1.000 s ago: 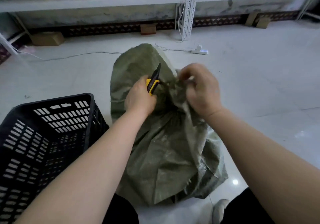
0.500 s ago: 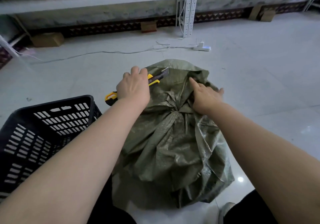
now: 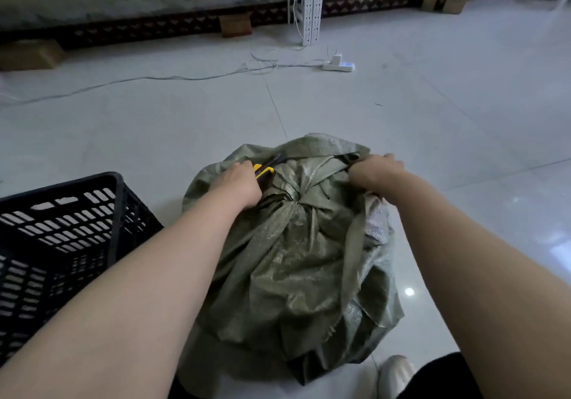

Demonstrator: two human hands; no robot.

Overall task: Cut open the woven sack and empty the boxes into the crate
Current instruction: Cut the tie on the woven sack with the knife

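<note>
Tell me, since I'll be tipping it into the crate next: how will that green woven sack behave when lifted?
The woven sack will probably be floppy: its cloth creases and bunches at the tied neck. It likely sags around its load, as it slumps wide on the floor. The glossy weave may be slippery, so the right hand gripping a gathered fold seems wise.

The left hand (image 3: 239, 183) is covering most of the yellow utility knife (image 3: 266, 168), whose blade tip is blurring against the woven sack (image 3: 296, 259). The black crate (image 3: 55, 244) is running off the left edge. The sack is concealing its contents.
</note>
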